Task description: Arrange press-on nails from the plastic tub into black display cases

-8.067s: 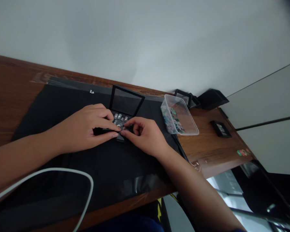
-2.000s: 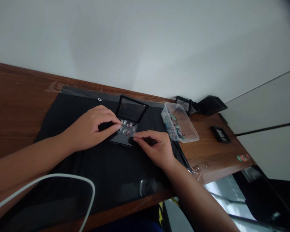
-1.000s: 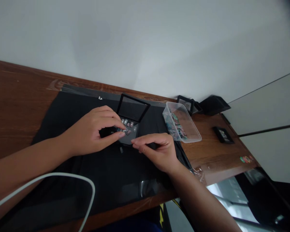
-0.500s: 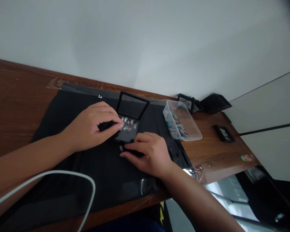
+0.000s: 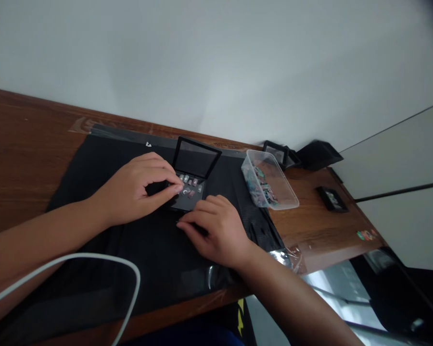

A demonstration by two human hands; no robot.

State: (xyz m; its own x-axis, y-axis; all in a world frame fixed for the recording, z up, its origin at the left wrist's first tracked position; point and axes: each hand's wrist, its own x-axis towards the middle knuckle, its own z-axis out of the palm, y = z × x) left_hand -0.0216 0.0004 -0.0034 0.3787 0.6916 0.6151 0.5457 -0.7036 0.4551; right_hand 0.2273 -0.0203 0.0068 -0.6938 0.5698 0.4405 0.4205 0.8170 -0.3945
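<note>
A small black case (image 5: 189, 203) stands on the black mat with its clear, black-framed lid (image 5: 197, 157) raised. Inside it lie several press-on nails (image 5: 190, 182), silvery and pinkish. At the case's left side, my left hand (image 5: 144, 185) has thumb and forefinger pinched together over the nails; whatever is between the tips is too small to make out. My right hand (image 5: 218, 230) rests on the mat at the front right corner of the case. Its thumb and forefinger are closed on a tiny press-on nail, mostly hidden by the fingertips.
Right of the case stands a clear plastic tub (image 5: 270, 180) with small packets. Behind it are black frames (image 5: 276, 153) and a black box (image 5: 319, 154). Another small black case (image 5: 332, 199) lies farther right. A white cable (image 5: 104, 256) loops across the front left.
My right thumb and forefinger have come together over the small grey nail that showed at their tips. My left hand has stayed in nearly the same pinch. The view has shifted slightly.
</note>
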